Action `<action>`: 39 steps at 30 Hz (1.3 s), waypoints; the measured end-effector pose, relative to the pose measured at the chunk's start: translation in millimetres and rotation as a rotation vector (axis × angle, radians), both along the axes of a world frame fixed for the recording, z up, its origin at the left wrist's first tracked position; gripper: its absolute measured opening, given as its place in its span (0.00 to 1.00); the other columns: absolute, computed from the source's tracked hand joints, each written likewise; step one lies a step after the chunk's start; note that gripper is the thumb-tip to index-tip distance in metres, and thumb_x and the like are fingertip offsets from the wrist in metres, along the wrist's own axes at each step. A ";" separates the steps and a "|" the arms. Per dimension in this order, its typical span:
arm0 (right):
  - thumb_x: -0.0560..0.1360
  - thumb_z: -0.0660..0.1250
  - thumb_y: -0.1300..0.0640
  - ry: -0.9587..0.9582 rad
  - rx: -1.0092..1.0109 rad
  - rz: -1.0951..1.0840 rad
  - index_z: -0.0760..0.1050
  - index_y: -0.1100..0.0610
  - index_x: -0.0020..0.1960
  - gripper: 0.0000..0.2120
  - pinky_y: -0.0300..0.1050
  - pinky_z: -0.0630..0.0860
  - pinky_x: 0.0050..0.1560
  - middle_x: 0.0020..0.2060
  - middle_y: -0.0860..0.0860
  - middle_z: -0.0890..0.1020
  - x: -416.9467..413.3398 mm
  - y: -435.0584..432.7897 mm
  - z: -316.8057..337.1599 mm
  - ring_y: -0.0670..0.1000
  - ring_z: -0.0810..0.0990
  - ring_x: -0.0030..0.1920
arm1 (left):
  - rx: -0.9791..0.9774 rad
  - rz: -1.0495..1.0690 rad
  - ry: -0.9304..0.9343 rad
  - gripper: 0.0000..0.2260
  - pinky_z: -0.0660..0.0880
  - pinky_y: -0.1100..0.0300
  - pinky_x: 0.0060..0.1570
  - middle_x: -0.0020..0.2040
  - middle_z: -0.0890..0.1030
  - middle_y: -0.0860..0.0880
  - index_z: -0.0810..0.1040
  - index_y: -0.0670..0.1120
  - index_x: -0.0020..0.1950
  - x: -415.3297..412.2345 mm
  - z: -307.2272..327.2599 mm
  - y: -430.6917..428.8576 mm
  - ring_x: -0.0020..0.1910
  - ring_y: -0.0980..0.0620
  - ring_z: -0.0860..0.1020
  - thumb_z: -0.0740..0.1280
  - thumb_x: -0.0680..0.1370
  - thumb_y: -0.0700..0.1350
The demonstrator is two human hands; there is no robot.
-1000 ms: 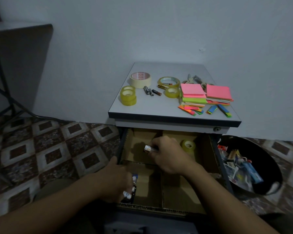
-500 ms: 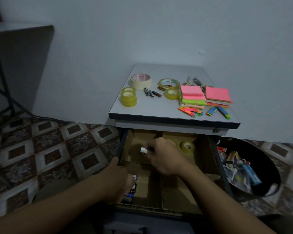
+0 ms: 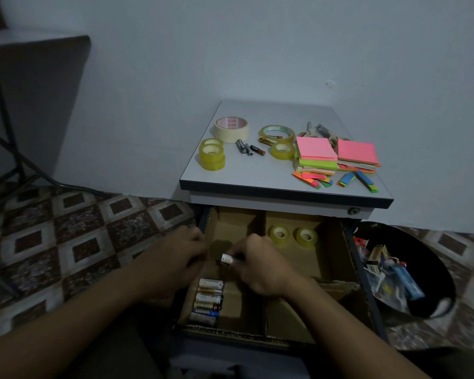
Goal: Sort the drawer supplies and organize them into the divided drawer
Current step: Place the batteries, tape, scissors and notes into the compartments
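The open drawer (image 3: 364,291) has cardboard dividers. Several batteries (image 3: 208,301) lie stacked in its near-left compartment. Two small clear tape rolls (image 3: 292,236) stand in the far-right compartment. My right hand (image 3: 260,266) grips a battery (image 3: 229,259) over the left side of the drawer. My left hand (image 3: 175,262) hovers at the drawer's left edge with curled fingers; whether it holds anything is hidden. On the cabinet top (image 3: 246,173) lie a masking tape roll (image 3: 231,129), clear tape rolls (image 3: 212,157), loose batteries (image 3: 249,149), sticky note pads (image 3: 335,154) and coloured flags (image 3: 334,181).
A black bin (image 3: 433,310) holding packets and a blue lighter stands right of the drawer. Scissors (image 3: 319,131) lie behind the note pads. A dark table (image 3: 36,67) stands at far left over a patterned tile floor (image 3: 66,236).
My left hand rose from the near-left compartment to the drawer's left edge, uncovering the stacked batteries. My right hand with its battery came nearer, revealing a second tape roll.
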State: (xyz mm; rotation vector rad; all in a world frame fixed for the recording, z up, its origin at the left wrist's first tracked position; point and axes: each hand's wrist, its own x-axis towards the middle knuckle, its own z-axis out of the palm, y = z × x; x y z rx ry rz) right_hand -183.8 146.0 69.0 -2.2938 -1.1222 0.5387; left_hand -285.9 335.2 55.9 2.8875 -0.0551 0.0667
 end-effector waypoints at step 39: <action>0.73 0.72 0.61 0.076 -0.098 0.090 0.84 0.56 0.49 0.06 0.40 0.79 0.51 0.48 0.54 0.85 -32.9 29.4 -61.1 0.50 0.82 0.51 | -0.190 0.236 -0.074 0.17 0.72 0.57 0.59 0.68 0.70 0.51 0.71 0.49 0.70 40.8 -21.1 17.6 0.61 0.54 0.72 0.63 0.81 0.47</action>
